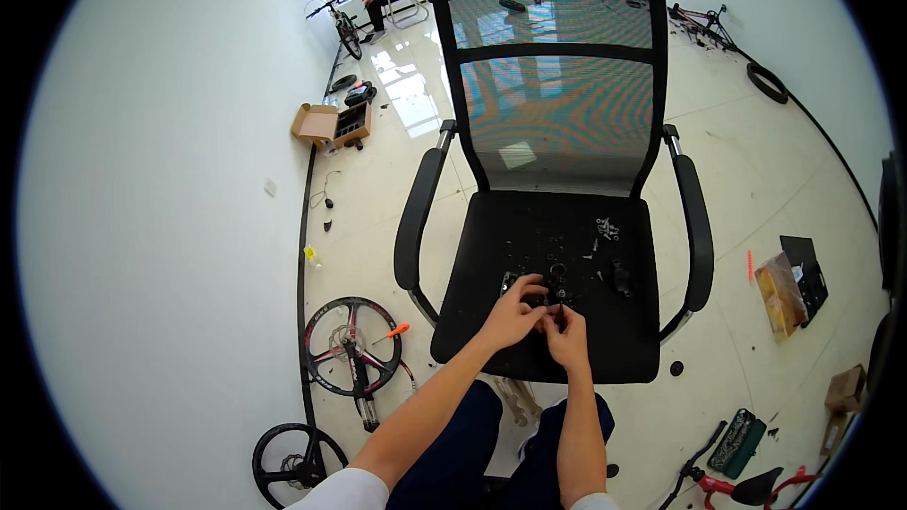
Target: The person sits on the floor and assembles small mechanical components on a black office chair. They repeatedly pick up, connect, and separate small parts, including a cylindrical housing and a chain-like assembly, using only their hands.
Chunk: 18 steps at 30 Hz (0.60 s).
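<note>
Left hand (pixel 515 312) and right hand (pixel 567 331) meet, fingers pinched in a closed grip on a small black part (pixel 551 305), too tiny to identify; it sits over the black mesh chair's seat (pixel 491 340), among scattered screws (pixel 605 227).

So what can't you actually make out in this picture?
Head view only:
- The small black part between the left hand and right hand: too small, hidden by fingers.
- Loose bits on the chair seat: black on black.
- The red bike: cut off by the lower edge.
</note>
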Tool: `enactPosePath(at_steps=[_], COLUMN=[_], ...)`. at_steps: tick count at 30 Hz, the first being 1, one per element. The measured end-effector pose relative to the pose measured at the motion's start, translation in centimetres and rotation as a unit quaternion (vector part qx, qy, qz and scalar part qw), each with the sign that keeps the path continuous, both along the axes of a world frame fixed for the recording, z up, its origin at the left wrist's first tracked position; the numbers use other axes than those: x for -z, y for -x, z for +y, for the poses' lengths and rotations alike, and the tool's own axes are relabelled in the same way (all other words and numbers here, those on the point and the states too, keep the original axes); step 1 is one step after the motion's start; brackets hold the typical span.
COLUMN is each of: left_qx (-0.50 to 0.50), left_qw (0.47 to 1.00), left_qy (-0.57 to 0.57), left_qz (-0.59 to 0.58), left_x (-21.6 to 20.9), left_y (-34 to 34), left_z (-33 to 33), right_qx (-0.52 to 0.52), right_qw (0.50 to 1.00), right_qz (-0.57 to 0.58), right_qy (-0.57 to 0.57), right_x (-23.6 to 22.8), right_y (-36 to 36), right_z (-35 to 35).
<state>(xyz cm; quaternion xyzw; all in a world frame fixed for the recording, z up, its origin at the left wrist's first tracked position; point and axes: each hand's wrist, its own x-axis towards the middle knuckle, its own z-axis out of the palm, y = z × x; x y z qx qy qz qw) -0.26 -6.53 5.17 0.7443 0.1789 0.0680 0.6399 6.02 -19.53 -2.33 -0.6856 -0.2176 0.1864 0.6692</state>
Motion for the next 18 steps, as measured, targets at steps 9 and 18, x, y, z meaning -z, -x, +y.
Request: enactPosePath(at_steps=[9,18], left_qx=[0.010,0.053], left_qw=[0.994,0.996], left_qy=[0.029,0.032], left_qz=[0.109,0.059], left_x=[-1.1,1.3], left_y=[-0.4,-0.6], left_z=[-1.4,0.0], right_qx=[0.067,0.012], right_qw=[0.994,0.976], right_qz=[0.029,0.202], right_qy=[-0.087,-0.080], right_x=[1.7,-1.4], right_y=[-2.3,-1.4], right_z=[-1.2,-1.4])
